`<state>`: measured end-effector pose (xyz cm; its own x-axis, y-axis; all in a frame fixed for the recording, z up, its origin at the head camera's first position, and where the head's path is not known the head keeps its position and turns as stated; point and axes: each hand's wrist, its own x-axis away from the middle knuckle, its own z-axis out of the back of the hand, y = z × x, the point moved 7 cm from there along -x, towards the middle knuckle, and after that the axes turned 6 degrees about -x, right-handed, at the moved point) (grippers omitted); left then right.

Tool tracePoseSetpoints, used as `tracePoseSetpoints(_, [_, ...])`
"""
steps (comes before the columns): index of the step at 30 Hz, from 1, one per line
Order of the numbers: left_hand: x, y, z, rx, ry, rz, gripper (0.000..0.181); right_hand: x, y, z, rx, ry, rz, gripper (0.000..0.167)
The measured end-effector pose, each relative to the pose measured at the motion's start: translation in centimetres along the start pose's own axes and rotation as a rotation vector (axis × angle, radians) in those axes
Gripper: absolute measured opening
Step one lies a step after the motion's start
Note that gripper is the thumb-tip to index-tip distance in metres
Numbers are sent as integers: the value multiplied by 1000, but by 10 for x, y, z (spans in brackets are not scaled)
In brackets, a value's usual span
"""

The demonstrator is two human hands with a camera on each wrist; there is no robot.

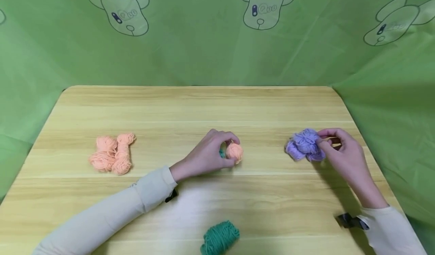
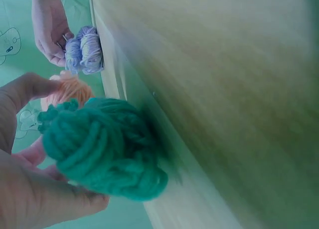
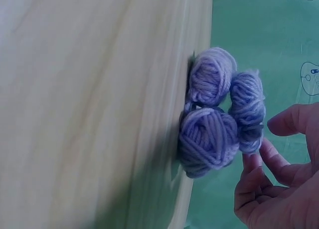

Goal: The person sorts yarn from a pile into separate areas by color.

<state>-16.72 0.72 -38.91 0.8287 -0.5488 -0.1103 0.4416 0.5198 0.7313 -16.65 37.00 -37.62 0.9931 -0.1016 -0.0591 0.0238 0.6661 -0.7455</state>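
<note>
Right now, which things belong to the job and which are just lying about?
Likely in use:
peach ball in the left hand
green yarn by that hand
purple yarn at the right hand

Untouched, perhaps just lying about:
peach bundles, left
green skein, head view's bottom

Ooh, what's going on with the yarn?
A person's left hand grips a peach yarn ball, with green yarn close by. Their right hand is at the top of a purple yarn pile. More peach yarn lies on the left of the table; a green skein lies at the bottom of the head view.
</note>
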Motion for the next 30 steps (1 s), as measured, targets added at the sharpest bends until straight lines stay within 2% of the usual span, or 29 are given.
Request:
tracePoseSetpoints(6, [1, 0, 12, 58, 94, 0, 38, -1, -6, 2, -6, 33, 10, 30])
tracePoseSetpoints(10, [3, -1, 18, 63, 139, 8, 38, -1, -11, 1, -11, 69, 33, 29])
tracePoseSetpoints(20, [9, -5, 37, 101, 215, 81, 38, -6, -39, -15, -17, 98, 146, 24])
tracePoseSetpoints(25, [15, -10, 47, 131, 242, 112, 38, -9, -53, -26, -43, 81, 186, 24])
tracePoseSetpoints(30, [23, -17, 55, 131, 256, 172, 41, -7, -68, -36, -58, 59, 236, 21])
